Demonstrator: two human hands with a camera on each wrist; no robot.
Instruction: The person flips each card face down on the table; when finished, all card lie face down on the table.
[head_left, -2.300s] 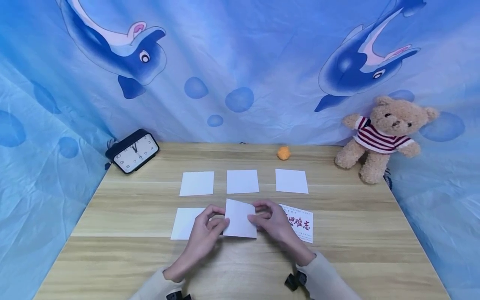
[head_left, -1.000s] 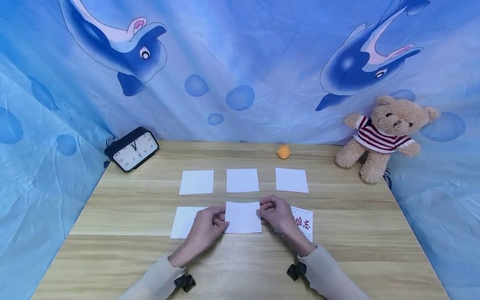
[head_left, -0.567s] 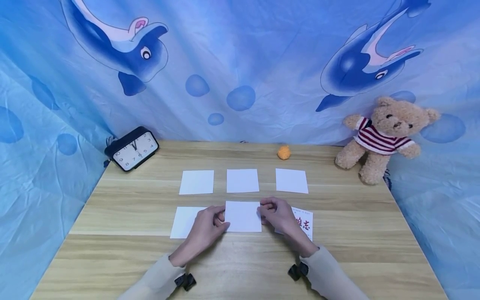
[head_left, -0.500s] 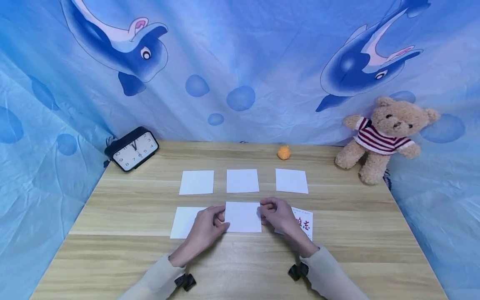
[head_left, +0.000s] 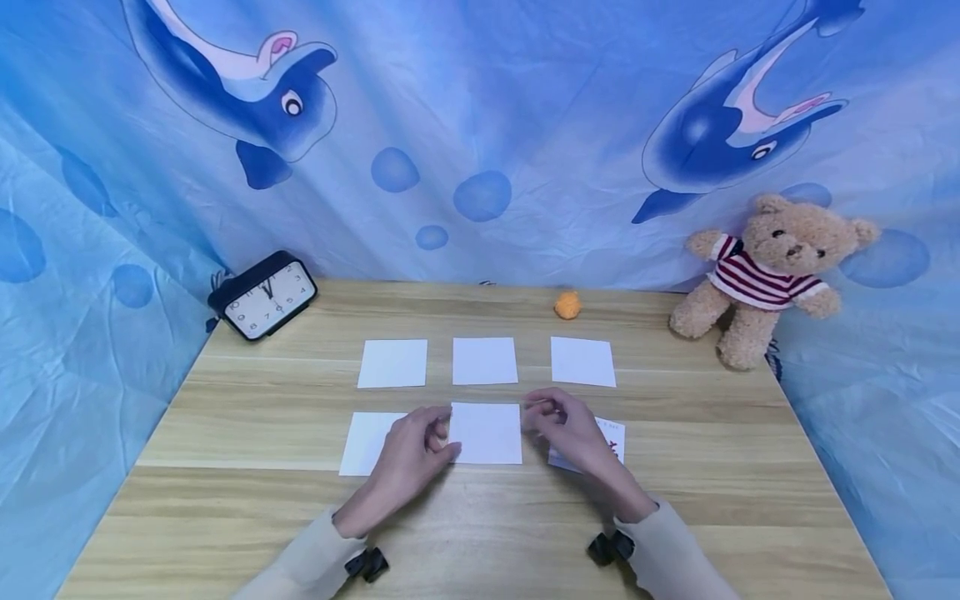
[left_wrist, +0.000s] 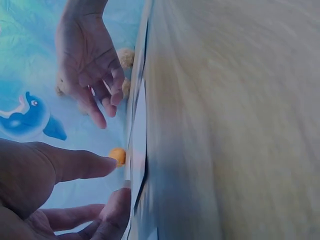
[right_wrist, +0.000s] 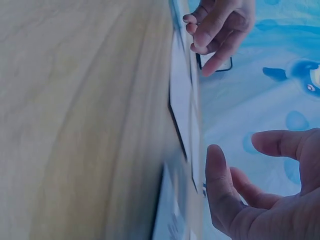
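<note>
Flat on the wooden table, a blank white card (head_left: pixel 486 435) lies in the middle of the near row. My left hand (head_left: pixel 408 450) is at its left edge; the left wrist view shows thumb and fingers spread apart, with a fingertip right by the card. My right hand (head_left: pixel 573 429) hovers just off the card's right edge, its thumb and fingers apart and nothing between them, as the right wrist view shows. Under the right hand lies a card with red printed characters (head_left: pixel 617 433), partly hidden. Another blank card (head_left: pixel 366 446) is left of the middle one, partly covered by my left hand.
Three blank cards form the far row: left (head_left: pixel 392 363), middle (head_left: pixel 484 361) and right (head_left: pixel 582 362). Behind them sit an orange fuzzy ball (head_left: pixel 567 305), a black-framed clock (head_left: pixel 266 298) and a teddy bear (head_left: pixel 772 275). A blue dolphin-print curtain (head_left: pixel 480 125) surrounds the table (head_left: pixel 480 533).
The middle near card, tilted up between both hands earlier, has come down flat on the table. My right hand has let go and moved slightly right; the left hand has stayed nearly in place.
</note>
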